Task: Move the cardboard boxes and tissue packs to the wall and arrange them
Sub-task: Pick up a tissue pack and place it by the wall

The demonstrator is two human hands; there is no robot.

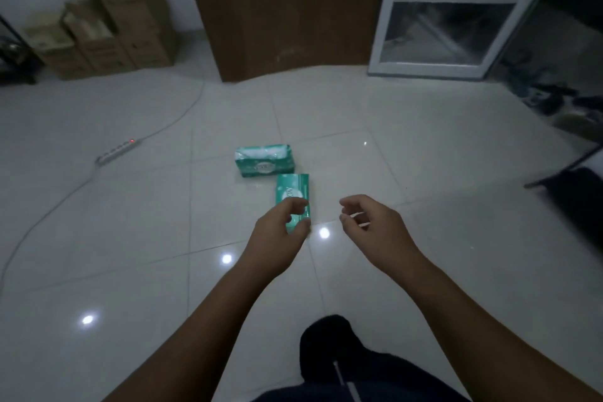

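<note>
2 glossy green plastic tissue packs [266,165] on shiny white tiled floor [424,173], 3 matte brown cardboard boxes [101,33] stacked by the wall, left hand [280,228] fingers curled over the nearer pack [293,196], right hand [372,222] loosely spread, grasping nothing

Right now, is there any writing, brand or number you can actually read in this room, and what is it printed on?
None can be read for certain.
Nearer tissue pack: a white oval logo, letters too blurred to read.
Farther tissue pack: an oval logo, too small and blurred.
Cardboard boxes by the wall: faint dark print, unreadable.
Power strip: only a red light, no text visible.
</note>
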